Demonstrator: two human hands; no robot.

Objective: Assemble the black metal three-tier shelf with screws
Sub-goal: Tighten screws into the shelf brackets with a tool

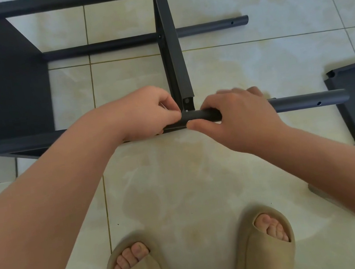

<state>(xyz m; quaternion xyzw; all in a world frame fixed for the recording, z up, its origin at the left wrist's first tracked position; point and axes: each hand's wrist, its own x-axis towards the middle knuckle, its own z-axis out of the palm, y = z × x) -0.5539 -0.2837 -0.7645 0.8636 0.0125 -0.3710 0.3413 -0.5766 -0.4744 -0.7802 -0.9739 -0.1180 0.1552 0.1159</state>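
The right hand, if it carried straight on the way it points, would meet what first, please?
Probably the near corner of the middle shelf panel, at the leg tube that the right hand grips: the hand points up and leftward at it. The left hand sits close beside, so depth leaves some doubt.

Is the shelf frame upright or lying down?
Lying down: its posts run horizontal; shelf panel stands on edge on the floor.

Right hand [236,118] round pole [305,101], left hand [145,113] alongside
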